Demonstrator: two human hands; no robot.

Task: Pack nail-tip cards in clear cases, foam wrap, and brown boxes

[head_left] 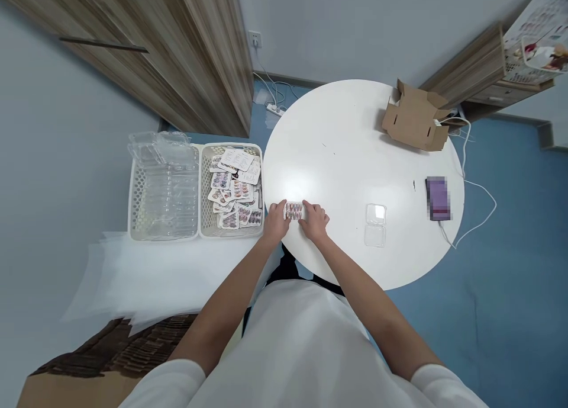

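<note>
Between my two hands is a small card of press-on nails, with rows of patterned, coloured nails facing up, at the near left edge of the white round table. My left hand grips its left edge, and the fingers of my right hand are closed on its right edge. Off to the right lies a clear plastic case, opened flat in two halves. Left of the table, a white perforated basket holds a loose pile of similar nail cards.
Another basket at far left is full of stacked clear cases. White sheets lie below the baskets. An open cardboard box stands at the table's back right. A purple item with a cable sits near the right edge.
</note>
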